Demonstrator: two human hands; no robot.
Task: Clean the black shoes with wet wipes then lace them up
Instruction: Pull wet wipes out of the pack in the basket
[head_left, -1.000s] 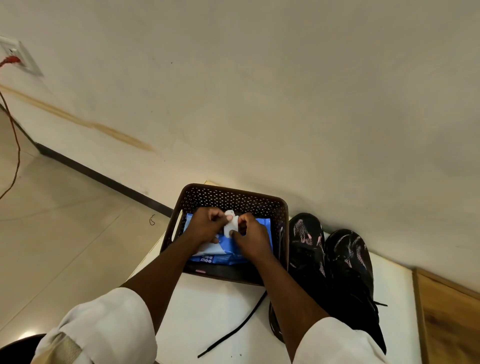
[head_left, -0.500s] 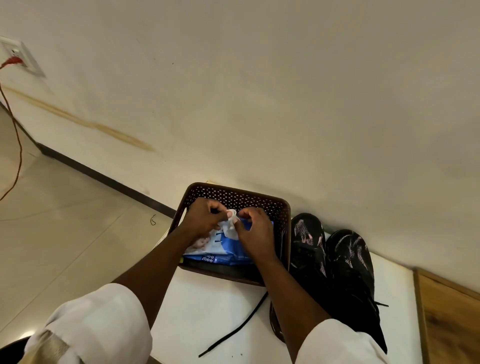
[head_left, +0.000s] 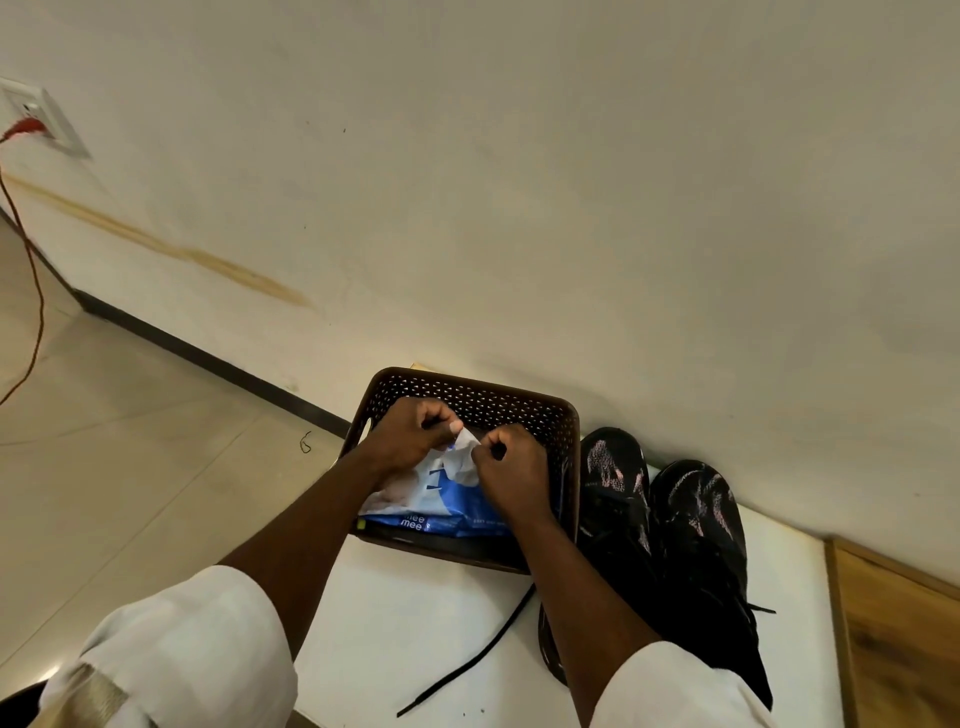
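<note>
Fingers of the left hand (head_left: 410, 434) and right hand (head_left: 511, 470) pinch a white wet wipe (head_left: 464, 456) above a blue "mee mee" wipes pack (head_left: 441, 512) in a brown perforated basket (head_left: 493, 402). Black shoes (head_left: 670, 525) and a loose lace (head_left: 467, 660) lie on the white counter (head_left: 395, 618), against a cream wall (head_left: 519, 182).

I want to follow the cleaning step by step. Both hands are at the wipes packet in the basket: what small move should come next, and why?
Probably pull the white wipe up and free of the blue packet. The left hand and right hand both pinch it above the packet, which lies in the brown basket, and the black shoes beside it wait untouched.
</note>
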